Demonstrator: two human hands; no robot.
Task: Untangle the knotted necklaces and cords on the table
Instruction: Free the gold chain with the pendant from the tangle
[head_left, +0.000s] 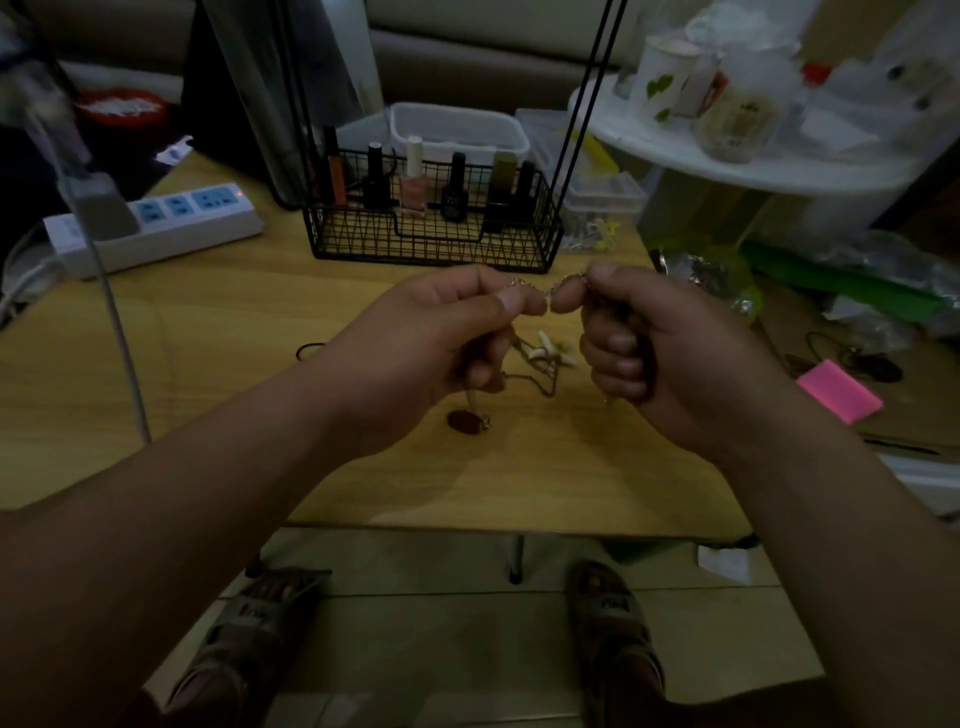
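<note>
Wooden table (208, 364) bears a wire basket (431, 244) of polish bottles (413, 182)

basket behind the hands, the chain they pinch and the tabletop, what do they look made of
Basket: black-coated metal wire, matte; thin rods in an open grid. Chain: probably metal, silvery; small links glint between the left hand and right hand, though it is dim. Tabletop: pale wood or wood-look laminate, smooth; grain streaks show.
</note>
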